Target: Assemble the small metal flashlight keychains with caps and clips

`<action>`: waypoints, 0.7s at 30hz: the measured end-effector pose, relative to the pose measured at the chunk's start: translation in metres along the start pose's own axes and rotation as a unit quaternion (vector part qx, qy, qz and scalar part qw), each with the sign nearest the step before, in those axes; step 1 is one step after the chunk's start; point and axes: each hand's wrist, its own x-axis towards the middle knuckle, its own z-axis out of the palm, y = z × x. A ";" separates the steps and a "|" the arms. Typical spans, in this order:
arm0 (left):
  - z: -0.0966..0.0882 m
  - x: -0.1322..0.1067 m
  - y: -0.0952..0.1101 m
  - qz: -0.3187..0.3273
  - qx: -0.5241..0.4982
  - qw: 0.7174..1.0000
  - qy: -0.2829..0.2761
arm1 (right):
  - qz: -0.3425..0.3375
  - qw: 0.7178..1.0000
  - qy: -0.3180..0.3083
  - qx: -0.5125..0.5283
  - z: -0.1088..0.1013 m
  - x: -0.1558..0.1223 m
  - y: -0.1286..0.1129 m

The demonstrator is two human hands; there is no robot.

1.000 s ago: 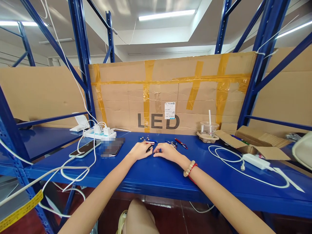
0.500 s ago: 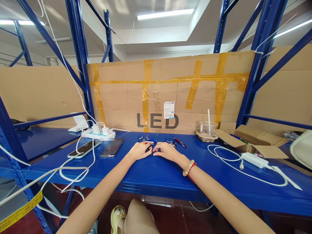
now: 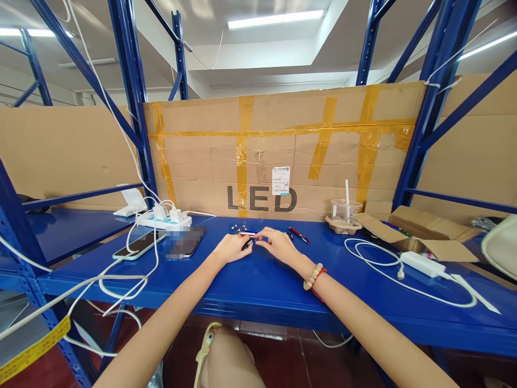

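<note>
On the blue shelf top my left hand (image 3: 232, 248) is closed, with a small black object (image 3: 246, 244) showing between thumb and fingers; its kind is too small to tell. My right hand (image 3: 277, 243) lies just right of it, fingers curved and fingertips drawn together at several small parts, and whatever it pinches is hidden. Just beyond the fingertips lie small red and blue pieces (image 3: 247, 233) and some tiny shiny metal bits (image 3: 234, 227). A red slim object with a metal end (image 3: 299, 235) rests right of my right hand.
Two phones, one pale-edged (image 3: 139, 245) and one dark (image 3: 186, 243), lie left near a white power strip (image 3: 165, 220) and tangled white cables. To the right stand a plastic cup with straw (image 3: 346, 211), an open cardboard box (image 3: 428, 229) and a white adapter (image 3: 422, 264). Cardboard (image 3: 194, 167) walls the back.
My right hand has shifted slightly up and away, its fingertips now over the small pieces behind. My left hand stays nearly in place with the black object. The view has tilted slightly.
</note>
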 end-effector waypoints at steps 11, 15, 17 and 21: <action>0.000 -0.001 0.001 0.016 0.019 1.000 0.002 | -0.005 0.992 0.072 0.101 0.004 0.001 0.004; 0.000 -0.001 0.001 0.024 0.027 0.999 0.008 | 0.020 0.987 0.072 0.141 0.006 0.002 0.005; -0.001 -0.001 0.001 0.024 0.026 0.999 0.003 | 0.030 0.986 0.075 0.148 0.007 0.002 0.006; -0.003 -0.001 0.001 0.023 0.018 1.000 -0.002 | 0.028 0.984 0.079 0.156 0.008 0.002 0.007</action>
